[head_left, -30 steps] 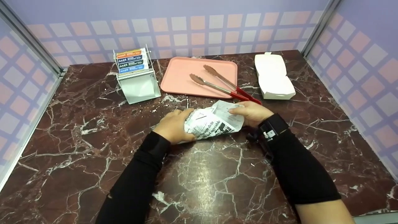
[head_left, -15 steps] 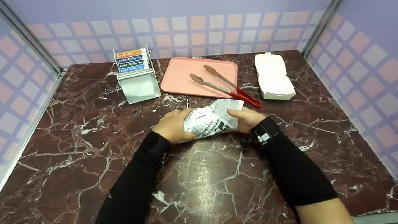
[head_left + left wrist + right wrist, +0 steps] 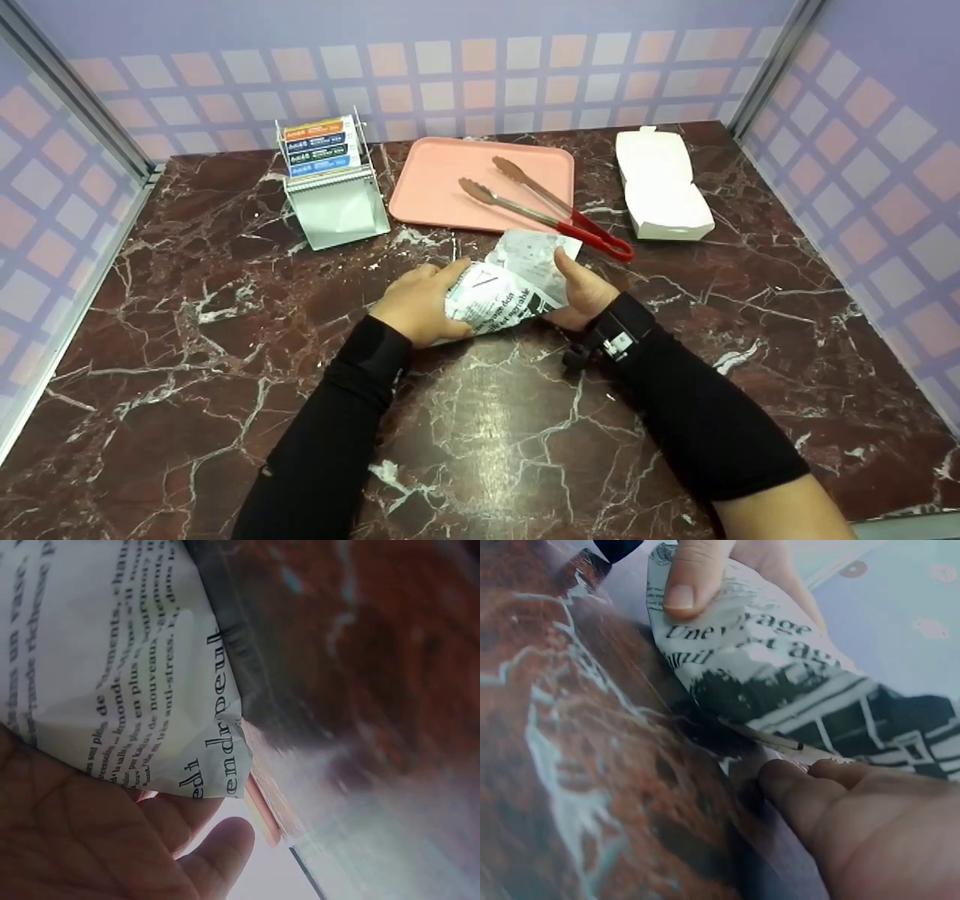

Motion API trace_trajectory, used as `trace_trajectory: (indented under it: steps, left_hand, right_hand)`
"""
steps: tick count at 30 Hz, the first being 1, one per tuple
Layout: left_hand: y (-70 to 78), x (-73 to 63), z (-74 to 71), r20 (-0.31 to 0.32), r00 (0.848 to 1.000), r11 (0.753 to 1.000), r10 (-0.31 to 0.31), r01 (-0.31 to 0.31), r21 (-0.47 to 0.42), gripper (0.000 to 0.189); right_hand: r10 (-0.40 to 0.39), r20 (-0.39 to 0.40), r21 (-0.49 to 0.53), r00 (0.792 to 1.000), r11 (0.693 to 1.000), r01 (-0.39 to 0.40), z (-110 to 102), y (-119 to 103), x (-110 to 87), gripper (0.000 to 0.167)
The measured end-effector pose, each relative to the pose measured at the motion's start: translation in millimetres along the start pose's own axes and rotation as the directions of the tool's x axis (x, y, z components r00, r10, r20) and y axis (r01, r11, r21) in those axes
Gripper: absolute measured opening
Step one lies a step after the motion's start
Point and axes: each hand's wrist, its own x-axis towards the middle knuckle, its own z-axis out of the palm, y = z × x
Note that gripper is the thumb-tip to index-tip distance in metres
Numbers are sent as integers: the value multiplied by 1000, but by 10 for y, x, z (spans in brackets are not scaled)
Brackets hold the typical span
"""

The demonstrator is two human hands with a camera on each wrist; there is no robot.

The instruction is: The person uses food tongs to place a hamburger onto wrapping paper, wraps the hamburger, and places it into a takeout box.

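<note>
A bundle wrapped in newsprint paper [image 3: 484, 296] lies near the middle of the table. Its contents are hidden. My left hand [image 3: 420, 300] grips the bundle's left end, thumb in front and fingers over the far side. At the right end, a loose paper flap [image 3: 532, 259] stands up. Beside this flap is my right hand [image 3: 585, 292], its thumb straight and raised along the paper. In the right wrist view, the right fingers [image 3: 795, 799] touch the wrapper's lower edge, while the left thumb [image 3: 690, 585] presses on the printed side.
Red-handled tongs [image 3: 570, 225] lie across a pink tray [image 3: 427, 180], handles over its front edge, just beyond the bundle. A holder with coloured packs [image 3: 334, 180] stands back left. An opened white carton [image 3: 664, 187] is back right. Crumbs lie before the holder.
My right hand has moved left and inward along the bundle's right end, and the flap has shifted up and left. Its thumb has lifted from the flap's face. My left hand stays put.
</note>
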Motion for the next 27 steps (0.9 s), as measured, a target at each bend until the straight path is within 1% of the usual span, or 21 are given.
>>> trace_trajectory:
  steps: [4, 7, 9, 10, 13, 15, 16, 18, 21, 23, 27]
  left_hand:
    - [10, -1, -1, -2, 1000, 1000, 7, -7, 16, 113]
    - [21, -1, 0, -1, 1000, 1000, 8, -8, 29, 113]
    - [27, -1, 0, -3, 1000, 999, 7, -6, 36, 112]
    - [31, 0, 1, -4, 1000, 999, 5, -5, 40, 112]
    - [40, -1, 3, -4, 1000, 999, -1, 1, 45, 112]
    - [45, -2, 4, -3, 1000, 999, -4, 4, 47, 112]
    - [48, -4, 5, -2, 1000, 999, -5, 5, 48, 112]
    - [52, -7, 7, 0, 1000, 999, -5, 5, 48, 112]
    - [54, -5, 14, -1, 1000, 999, -3, 4, 47, 112]
    - [53, -4, 19, -6, 1000, 999, -2, 2, 50, 111]
    - [50, -4, 24, -14, 1000, 998, 1, 0, 56, 111]
  right_hand:
    - [-24, 25, 28, 999, 999, 24, 39, 30, 28, 71]
    - [-45, 1, 28, 999, 999, 45, 99, 44, 50, 76]
    - [-47, -31, 24, 998, 999, 48, 149, 50, 62, 89]
    - [-46, -48, 20, 998, 999, 47, 177, 51, 69, 99]
    - [-39, -61, 1, 997, 999, 40, 239, 57, 101, 127]
    - [-38, -58, -5, 998, 999, 38, 270, 61, 119, 136]
    - [-38, -56, -4, 998, 999, 38, 289, 61, 128, 138]
    - [-41, -55, 4, 998, 999, 41, 326, 66, 141, 138]
    - [-50, -51, -8, 997, 999, 50, 384, 78, 161, 134]
    - [-46, -50, -32, 998, 999, 44, 419, 92, 177, 132]
    - [-39, -65, -123, 997, 992, 30, 472, 116, 200, 134]
